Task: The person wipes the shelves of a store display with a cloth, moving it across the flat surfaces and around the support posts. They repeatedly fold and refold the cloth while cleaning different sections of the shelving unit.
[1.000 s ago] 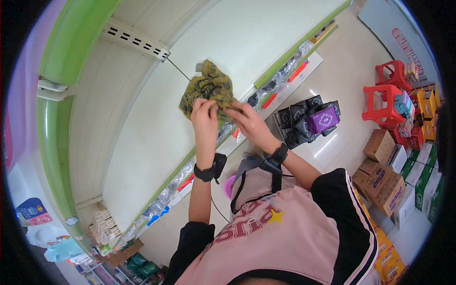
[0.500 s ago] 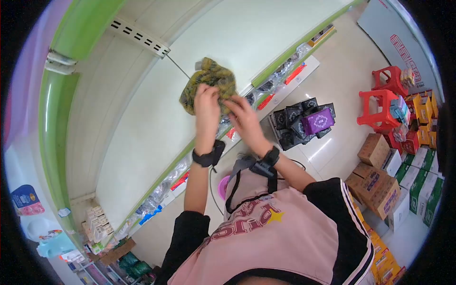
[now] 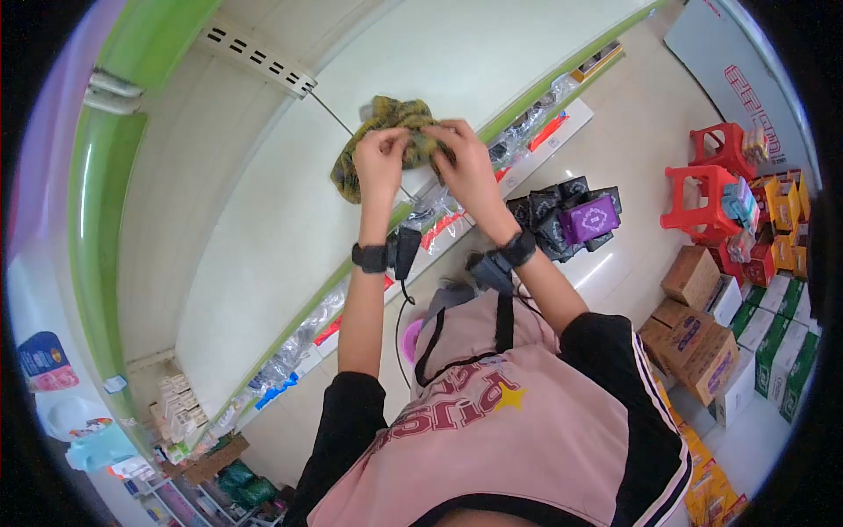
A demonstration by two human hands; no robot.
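Note:
A crumpled yellow-green and dark patterned cloth (image 3: pixel 347 176) lies on the white shelf (image 3: pixel 272 211), near its front edge. My left hand (image 3: pixel 380 167) is over its middle, fingers closed in a pinch on the fabric. At the right end of the cloth, my right hand (image 3: pixel 465 171) has its fingers and thumb bent around a fold. The exact fingertip contact is partly hidden by the hands. Each wrist wears a black strap with a small device; a cable hangs from the left one.
A green edge strip (image 3: pixel 527 101) runs along the shelf front, above a lower shelf with plastic-wrapped goods. On the floor stand black packets with a purple box (image 3: pixel 590 220) on top, red stools (image 3: pixel 694 198) and cardboard boxes (image 3: pixel 689 347). A slotted metal bracket (image 3: pixel 255 60) is at the shelf's back.
Both hands have shifted up the view with the cloth, and the right hand has moved rightward, farther from the left. The cloth now stretches wider between them.

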